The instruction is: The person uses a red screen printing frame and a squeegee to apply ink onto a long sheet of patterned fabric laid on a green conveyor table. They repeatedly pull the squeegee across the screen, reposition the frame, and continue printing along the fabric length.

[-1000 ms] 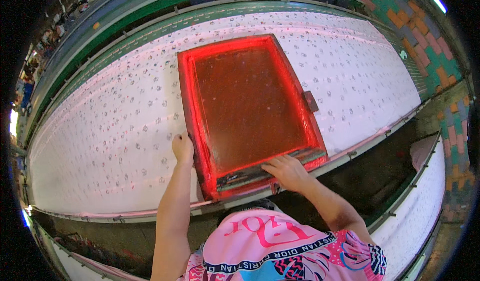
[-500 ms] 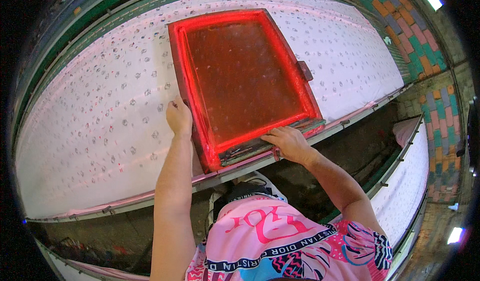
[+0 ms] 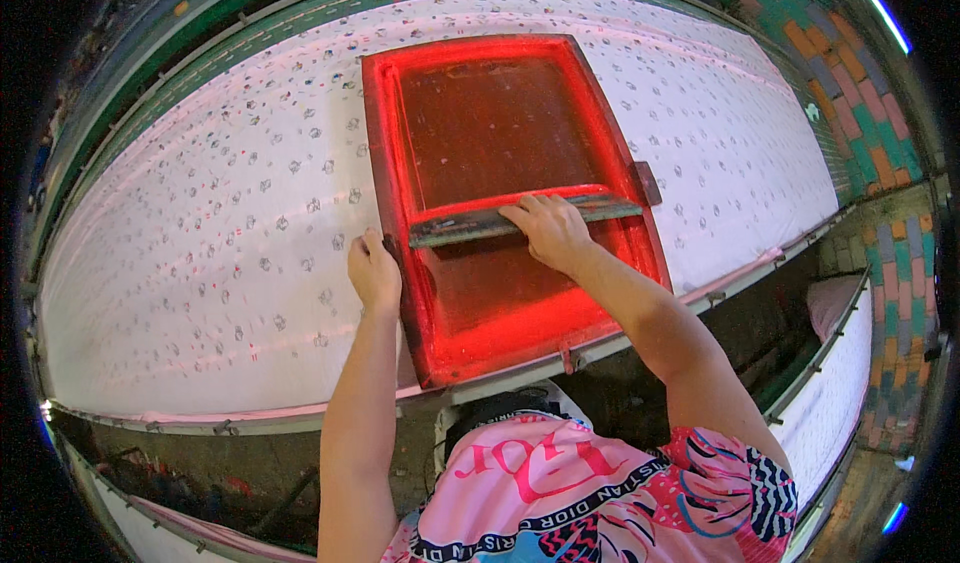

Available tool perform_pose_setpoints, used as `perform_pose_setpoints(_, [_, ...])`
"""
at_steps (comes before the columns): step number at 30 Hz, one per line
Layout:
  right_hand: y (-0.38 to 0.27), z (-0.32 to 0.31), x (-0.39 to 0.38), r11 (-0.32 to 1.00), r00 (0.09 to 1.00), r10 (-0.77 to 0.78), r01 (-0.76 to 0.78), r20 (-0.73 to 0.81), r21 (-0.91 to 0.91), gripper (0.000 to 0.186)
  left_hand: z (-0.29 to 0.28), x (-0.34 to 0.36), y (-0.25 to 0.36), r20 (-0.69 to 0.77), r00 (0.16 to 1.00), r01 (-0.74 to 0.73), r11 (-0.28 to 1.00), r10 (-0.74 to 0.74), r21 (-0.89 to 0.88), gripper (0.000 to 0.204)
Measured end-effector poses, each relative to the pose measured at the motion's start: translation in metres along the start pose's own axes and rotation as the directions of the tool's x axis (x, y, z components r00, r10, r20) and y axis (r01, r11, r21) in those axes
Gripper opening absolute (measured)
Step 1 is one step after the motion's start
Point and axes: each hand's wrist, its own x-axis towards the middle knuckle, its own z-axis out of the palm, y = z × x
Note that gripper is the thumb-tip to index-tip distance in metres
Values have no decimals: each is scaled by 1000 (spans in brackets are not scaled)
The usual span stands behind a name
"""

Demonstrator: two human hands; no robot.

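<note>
A large screen printing frame [image 3: 384, 113] with a red-inked mesh lies on white fabric [image 3: 200, 223] printed with small scattered motifs. My right hand [image 3: 550, 228] grips a long dark squeegee [image 3: 450, 226] that lies across the middle of the mesh, with a bright red band of ink along its far side and red ink streaked over the near part of the screen. My left hand [image 3: 374, 268] is closed on the left edge of the frame, its fingertips partly hidden.
The fabric covers a long table with a metal rail [image 3: 712, 297] along its near edge. A dark gap lies below, with another white-covered table [image 3: 825, 383] at the lower right. Coloured paving bricks [image 3: 885, 293] lie at the right, and other long green tables [image 3: 265, 3] beyond.
My right hand and the squeegee have moved from the near end of the screen up to its middle, with red ink now along the squeegee's far side. My left hand stays on the frame's left edge.
</note>
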Motion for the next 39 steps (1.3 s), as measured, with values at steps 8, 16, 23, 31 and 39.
perform_pose_setpoints(8, [84,20,149,999,999,10,-8,34,-36,46,2,-2,4,-61,997,59,998,-57,34,47])
perform_pose_setpoints(16, [154,46,274,996,999,5,0,54,-86,54,4,-3,16,-169,977,149,983,-130,106,43])
perform_pose_setpoints(23, [191,50,332,1000,996,2,-1,84,-18,55,6,0,13,-210,974,139,962,-90,234,39])
perform_pose_setpoints(31, [225,55,339,993,988,-96,88,-117,-72,45,9,-1,19,-197,972,167,965,-127,204,38])
perform_pose_setpoints(39, [231,53,334,999,999,-37,37,-15,-29,45,8,-3,11,-191,979,114,974,-76,198,38])
